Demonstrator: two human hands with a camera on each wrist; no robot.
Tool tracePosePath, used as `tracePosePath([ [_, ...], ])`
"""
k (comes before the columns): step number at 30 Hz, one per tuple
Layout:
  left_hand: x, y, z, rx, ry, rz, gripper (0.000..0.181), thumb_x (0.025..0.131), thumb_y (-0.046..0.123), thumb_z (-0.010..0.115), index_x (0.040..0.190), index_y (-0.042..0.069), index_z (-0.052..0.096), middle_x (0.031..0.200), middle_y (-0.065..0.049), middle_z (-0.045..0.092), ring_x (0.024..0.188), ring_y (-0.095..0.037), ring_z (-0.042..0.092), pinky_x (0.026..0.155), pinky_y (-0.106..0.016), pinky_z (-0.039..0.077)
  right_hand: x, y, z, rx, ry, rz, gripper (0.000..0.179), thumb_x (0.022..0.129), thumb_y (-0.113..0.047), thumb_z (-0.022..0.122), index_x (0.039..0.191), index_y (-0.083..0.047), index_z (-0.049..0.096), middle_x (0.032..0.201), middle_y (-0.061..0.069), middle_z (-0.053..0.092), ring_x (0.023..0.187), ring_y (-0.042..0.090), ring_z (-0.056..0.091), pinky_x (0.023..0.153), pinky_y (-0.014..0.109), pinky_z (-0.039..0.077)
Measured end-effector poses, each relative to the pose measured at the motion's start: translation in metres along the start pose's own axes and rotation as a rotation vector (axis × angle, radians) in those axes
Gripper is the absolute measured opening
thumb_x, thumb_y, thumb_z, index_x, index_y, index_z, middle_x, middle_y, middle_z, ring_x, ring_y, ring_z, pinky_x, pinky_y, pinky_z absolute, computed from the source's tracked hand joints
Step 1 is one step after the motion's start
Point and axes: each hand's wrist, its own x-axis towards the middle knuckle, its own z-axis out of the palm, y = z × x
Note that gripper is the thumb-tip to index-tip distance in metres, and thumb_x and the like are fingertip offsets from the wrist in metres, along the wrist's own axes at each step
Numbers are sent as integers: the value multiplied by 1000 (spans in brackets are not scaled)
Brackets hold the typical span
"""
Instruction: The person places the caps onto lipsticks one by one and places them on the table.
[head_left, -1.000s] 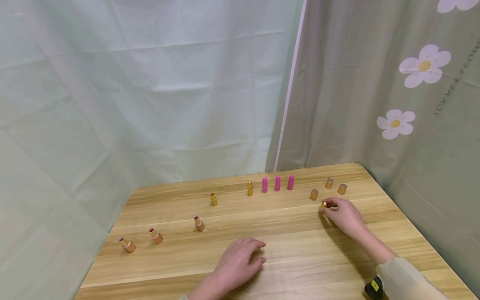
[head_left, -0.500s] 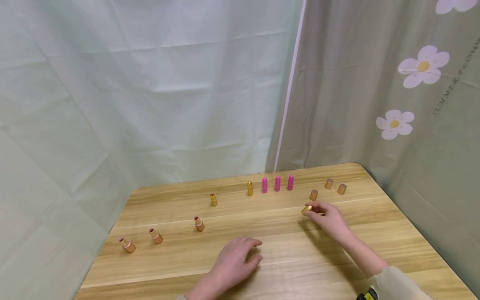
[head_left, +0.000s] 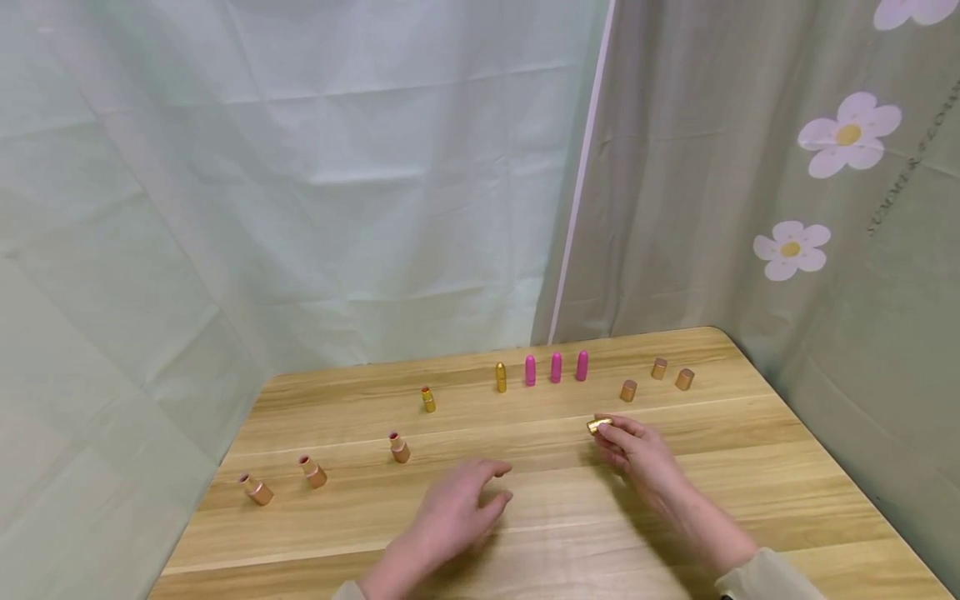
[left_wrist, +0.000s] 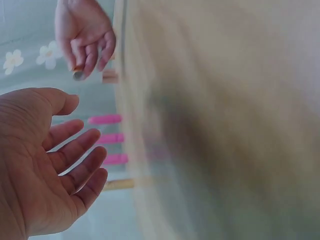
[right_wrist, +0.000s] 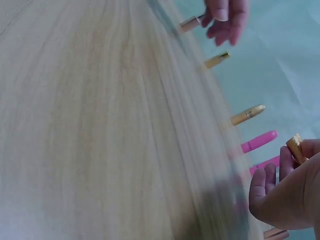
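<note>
In the head view my right hand (head_left: 637,458) pinches a small gold lipstick cap (head_left: 598,426) between thumb and fingers, above the right half of the table. The cap (right_wrist: 296,147) also shows between the fingertips in the right wrist view. My left hand (head_left: 457,508) hovers palm inward over the front middle, fingers relaxed and holding nothing. An uncapped gold lipstick (head_left: 428,399) with a red tip stands left of the middle. Three uncapped rose-gold lipsticks, one being the nearest lipstick (head_left: 399,447), stand farther left.
Along the back stand a closed gold lipstick (head_left: 501,377) and three pink bullet-shaped lipsticks, the middle pink lipstick (head_left: 556,367) among them. Three rose-gold caps, including the front cap (head_left: 628,391), sit at the back right. Curtains (head_left: 375,208) hang behind the wooden table (head_left: 555,533).
My right hand has moved left and toward me with the gold cap, which has tilted over nearly level. My left hand has drifted slightly left. The standing lipsticks and caps have not moved.
</note>
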Motion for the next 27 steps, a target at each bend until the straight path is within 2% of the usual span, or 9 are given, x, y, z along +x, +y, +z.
tracePosePath([
  [3, 8, -5, -15, -1, 42, -13, 34, 97, 26, 71, 128, 12, 68, 120, 0, 70, 112, -21, 63, 96, -43, 52, 0, 2, 1, 33, 16, 13, 38, 102, -11, 63, 135, 6, 56, 110, 1, 72, 110, 17, 65, 99, 33, 51],
  [9, 31, -28, -54, 116, 151, -93, 35, 93, 25, 76, 125, 11, 70, 112, -2, 71, 105, -25, 65, 89, -46, 53, -2, 2, -1, 20, 17, 8, 39, 103, -12, 62, 136, 7, 55, 111, 1, 72, 110, 17, 65, 99, 33, 52],
  [11, 40, -39, -67, 146, 160, -136, 37, 94, 26, 75, 127, 11, 69, 114, -4, 71, 107, -26, 64, 86, -47, 54, -2, 2, -1, 2, 13, 5, 41, 103, -13, 62, 137, 7, 54, 112, 1, 71, 111, 18, 64, 98, 32, 52],
  [14, 54, -58, -83, 166, 161, -180, 41, 93, 25, 74, 129, 7, 67, 117, -9, 70, 110, -32, 63, 91, -50, 52, -3, 1, -2, -12, 10, 1, 44, 102, -14, 64, 138, 8, 54, 112, 2, 71, 112, 21, 64, 97, 33, 53],
  [17, 65, -76, -94, 188, 133, -217, 44, 93, 23, 73, 131, 2, 65, 119, -13, 70, 111, -37, 63, 93, -53, 50, -3, 1, -4, -30, 1, -3, 45, 102, -15, 65, 139, 8, 54, 113, 3, 70, 112, 22, 63, 97, 33, 53],
  [20, 73, -89, -98, 196, 69, -261, 50, 92, 24, 72, 134, -1, 62, 122, -17, 69, 111, -38, 64, 92, -54, 51, -3, 0, -4, -37, 4, -2, 43, 101, -14, 65, 137, 7, 56, 113, 3, 69, 112, 23, 63, 96, 35, 53],
  [27, 85, -105, -98, 125, -78, -422, 61, 91, 31, 73, 140, -1, 56, 134, -20, 63, 116, -38, 62, 94, -53, 50, -4, -1, -3, -61, -8, -14, 43, 102, -14, 64, 138, 8, 55, 113, 5, 68, 112, 24, 62, 97, 36, 53],
])
